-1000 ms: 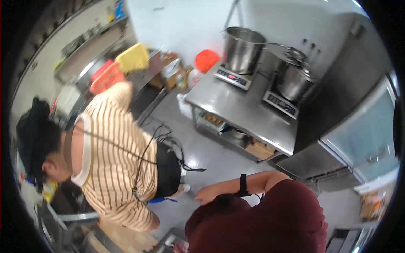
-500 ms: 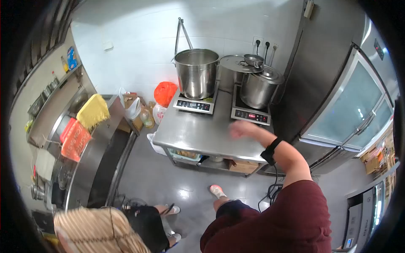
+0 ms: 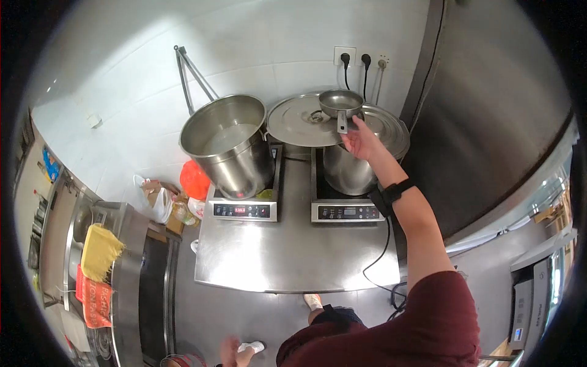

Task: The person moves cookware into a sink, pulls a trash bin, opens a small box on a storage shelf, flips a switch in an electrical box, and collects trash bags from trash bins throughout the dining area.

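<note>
My right hand [image 3: 362,142] is at the handle of a short-handled steel dipper [image 3: 340,103]. Its thumb is beside the handle and its fingers lie just below, apart; firm contact cannot be made out. The dipper rests on a wide steel lid [image 3: 295,120]. Under the lids stands a steel stockpot [image 3: 345,168] on the right induction cooker [image 3: 347,213]. To its left, a tall uncovered stockpot [image 3: 241,168] with pale liquid inside sits on the left induction cooker [image 3: 244,211], whose display glows red. My left hand is out of view.
Both cookers stand on a steel table [image 3: 293,257]. A tall steel cabinet [image 3: 489,122] borders the right side. A black cable [image 3: 380,263] hangs over the table's front edge. At the bottom, another person's blurred hand [image 3: 229,352] appears. Bags [image 3: 160,202] sit at left.
My right hand has moved from above the table front up to the dipper handle. The view has come closer to the pots. The left cooker's display now shows red; the right one's red is gone.
</note>
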Tool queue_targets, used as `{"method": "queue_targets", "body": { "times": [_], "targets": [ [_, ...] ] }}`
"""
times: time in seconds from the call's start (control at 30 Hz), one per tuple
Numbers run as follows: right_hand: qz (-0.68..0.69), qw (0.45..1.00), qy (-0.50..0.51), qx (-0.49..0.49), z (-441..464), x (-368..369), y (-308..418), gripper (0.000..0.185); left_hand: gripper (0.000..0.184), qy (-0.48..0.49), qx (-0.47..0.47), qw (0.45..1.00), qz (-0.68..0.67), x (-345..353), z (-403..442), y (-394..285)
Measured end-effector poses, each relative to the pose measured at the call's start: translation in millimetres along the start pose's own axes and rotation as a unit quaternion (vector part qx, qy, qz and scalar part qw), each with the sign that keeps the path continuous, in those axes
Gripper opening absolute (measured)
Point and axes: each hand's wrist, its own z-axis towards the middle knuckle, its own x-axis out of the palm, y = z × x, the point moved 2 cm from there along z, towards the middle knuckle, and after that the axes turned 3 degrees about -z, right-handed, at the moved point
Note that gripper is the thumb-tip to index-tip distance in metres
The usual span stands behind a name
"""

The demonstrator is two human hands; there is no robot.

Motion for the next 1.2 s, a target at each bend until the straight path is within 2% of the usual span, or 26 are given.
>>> {"method": "queue_targets", "body": {
  "times": [0.07,0.1,0.13,0.17,0.23,0.3,0.33,0.4,0.47,0.5,0.57,0.63,0.7,0.73,0.77,0.83,0.97,1.07,1.1,1.2],
  "targets": [
    [-0.028,0.995,0.083,0.036,25,-14,1,0.040,0.021,0.082,0.096,0.990,0.059,60,22,-84],
    [-0.024,0.997,0.065,0.036,17,-4,2,0.037,0.032,0.123,0.110,0.974,0.155,116,20,-148],
    [-0.031,0.998,0.050,0.038,17,0,-1,0.036,0.043,0.214,0.170,0.962,0.003,162,37,-176],
    [-0.040,0.998,0.035,0.039,18,2,-2,0.036,0.044,0.250,0.156,0.954,0.057,202,47,-205],
    [-0.022,0.999,0.006,0.038,27,10,-4,0.037,0.044,0.296,0.055,0.953,0.030,291,68,-245],
    [0.043,0.998,-0.023,0.029,39,18,-7,0.039,0.056,0.384,0.024,0.923,-0.020,370,76,-270],
    [0.081,0.996,0.035,0.025,51,15,-3,0.047,0.062,0.422,0.008,0.905,-0.051,411,79,-279],
    [0.119,0.993,0.009,0.009,59,26,12,0.038,0.068,0.359,-0.089,0.920,-0.131,489,88,-291],
    [0.131,0.991,0.001,0.028,85,12,10,0.030,0.062,0.292,-0.174,0.920,-0.193,553,74,-322],
    [0.133,0.991,-0.002,0.032,98,11,18,0.026,0.057,0.308,-0.138,0.912,-0.233,573,77,-328],
    [0.098,0.994,0.012,-0.043,85,6,24,0.021,0.045,0.339,-0.076,0.882,-0.317,615,89,-336],
    [0.114,0.993,-0.011,-0.019,47,4,30,0.018,0.036,0.427,-0.081,0.838,-0.331,627,87,-338],
    [0.044,0.998,-0.006,-0.055,-6,4,40,0.017,0.028,0.474,-0.095,0.806,-0.342,620,77,-336],
    [-0.060,0.993,-0.054,-0.092,-35,11,46,0.021,0.025,0.492,-0.106,0.794,-0.340,616,65,-341],
    [-0.100,0.982,-0.097,-0.128,-61,15,48,0.023,0.023,0.510,-0.097,0.781,-0.346,611,54,-346],
    [-0.151,0.965,-0.103,-0.186,-94,10,52,0.027,0.020,0.554,-0.078,0.752,-0.348,603,36,-360],
    [-0.165,0.943,-0.134,-0.255,-161,38,69,0.031,0.018,0.545,-0.125,0.756,-0.339,569,38,-392],
    [-0.156,0.940,-0.118,-0.280,-184,49,69,0.033,0.018,0.525,-0.079,0.789,-0.308,521,34,-432],
    [-0.159,0.939,-0.119,-0.281,-187,52,67,0.033,0.015,0.542,-0.057,0.780,-0.306,508,49,-435],
    [-0.172,0.942,-0.102,-0.270,-183,61,56,0.034,0.013,0.515,-0.005,0.796,-0.318,462,68,-447]
  ]
}}
